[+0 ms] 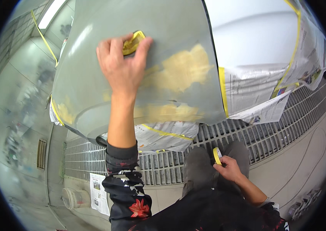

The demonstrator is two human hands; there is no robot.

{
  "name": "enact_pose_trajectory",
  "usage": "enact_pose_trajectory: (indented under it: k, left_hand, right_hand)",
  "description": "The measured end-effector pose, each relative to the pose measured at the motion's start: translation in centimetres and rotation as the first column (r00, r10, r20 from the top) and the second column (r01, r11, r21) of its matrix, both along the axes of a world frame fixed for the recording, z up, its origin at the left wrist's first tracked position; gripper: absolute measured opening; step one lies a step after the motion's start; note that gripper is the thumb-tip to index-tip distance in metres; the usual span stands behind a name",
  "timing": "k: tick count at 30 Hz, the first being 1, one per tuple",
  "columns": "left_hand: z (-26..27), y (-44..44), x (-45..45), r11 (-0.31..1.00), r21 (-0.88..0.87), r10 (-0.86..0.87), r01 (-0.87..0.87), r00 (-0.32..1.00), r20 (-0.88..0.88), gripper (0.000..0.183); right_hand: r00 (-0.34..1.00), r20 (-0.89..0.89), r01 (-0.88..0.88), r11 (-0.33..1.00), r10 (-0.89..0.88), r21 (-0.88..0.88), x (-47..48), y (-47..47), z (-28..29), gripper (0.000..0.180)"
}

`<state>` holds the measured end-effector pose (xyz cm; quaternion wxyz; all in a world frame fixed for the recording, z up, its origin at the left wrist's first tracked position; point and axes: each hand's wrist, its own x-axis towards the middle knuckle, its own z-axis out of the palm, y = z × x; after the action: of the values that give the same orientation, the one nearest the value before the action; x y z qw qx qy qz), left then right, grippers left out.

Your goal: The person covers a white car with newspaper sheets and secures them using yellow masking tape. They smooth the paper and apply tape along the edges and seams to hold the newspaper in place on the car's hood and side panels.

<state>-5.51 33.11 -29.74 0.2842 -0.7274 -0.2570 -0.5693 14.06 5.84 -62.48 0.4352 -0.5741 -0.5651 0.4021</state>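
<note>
A car body panel (93,69) in grey primer, with tan filler patches (186,69), lies before me. On its upper part, my left hand (122,55) has its thumb and fingers on either side of a small yellow-edged, tape-like piece or taped recess (134,43); which it is, and whether I grip it, cannot be told. Low over my legs, my right hand (228,168) holds a roll of yellow masking tape (217,156) by its edge, away from the panel.
Newspaper (249,92) edged with yellow tape hangs right of the panel; more newspaper (166,135) covers the area below it. Floor grating (163,169) runs under my feet. A white bucket (76,198) and a loose newspaper sheet (99,193) are at lower left. A thin cable (298,170) lies on the right.
</note>
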Motion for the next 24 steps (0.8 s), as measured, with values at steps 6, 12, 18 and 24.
enact_pose_trajectory:
  k: [6,12,18,24]
  left_hand:
    - [1.2,-0.3,0.4,0.981,0.195,0.056,-0.02,0.981,-0.184,0.035]
    - [1.5,-0.1,1.2,0.984,0.176,0.02,0.003,0.992,-0.125,0.025]
    - [0.7,0.9,1.3,0.983,0.18,-0.007,0.021,0.997,-0.075,0.015]
    - [-0.4,0.4,-0.6,0.953,0.3,0.028,0.034,0.979,-0.2,0.022]
  right_hand:
    - [0.999,-0.032,0.005,1.0,-0.005,0.008,-0.8,-1.6,-1.9,0.023]
    - [0.962,-0.156,0.215,0.974,-0.223,-0.065,0.0,0.0,-1.9,0.023]
    - [0.964,-0.182,0.181,0.979,-0.195,-0.095,-0.9,0.4,-2.2,0.019]
    - [0.963,-0.196,0.18,0.983,-0.183,-0.033,-0.8,1.4,-0.4,0.017]
